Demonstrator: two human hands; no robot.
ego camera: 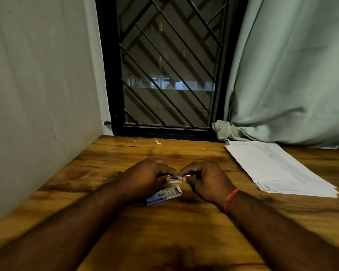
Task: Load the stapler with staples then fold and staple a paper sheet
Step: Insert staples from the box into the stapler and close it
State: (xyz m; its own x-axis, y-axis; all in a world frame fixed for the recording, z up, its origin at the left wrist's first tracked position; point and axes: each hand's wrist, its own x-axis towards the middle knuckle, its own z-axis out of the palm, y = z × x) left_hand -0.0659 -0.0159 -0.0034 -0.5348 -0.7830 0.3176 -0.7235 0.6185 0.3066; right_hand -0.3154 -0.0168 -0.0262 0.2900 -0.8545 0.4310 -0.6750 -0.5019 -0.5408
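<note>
A small metal stapler point(174, 177) is held between both hands above the wooden table point(184, 231); most of it is hidden by fingers. My left hand point(145, 177) grips its left end, and my right hand point(204, 178) pinches its right end with thumb and fingers. Just below the hands an open blue-and-white staple box point(164, 194) lies on the table, with rows of staples showing. A stack of white paper sheets point(278, 167) lies to the right.
A plain wall runs along the table's left side. A barred dark window stands behind the table, and a green curtain point(282, 75) hangs at the right, touching the table's back edge. Small scraps point(158, 142) lie near the window sill.
</note>
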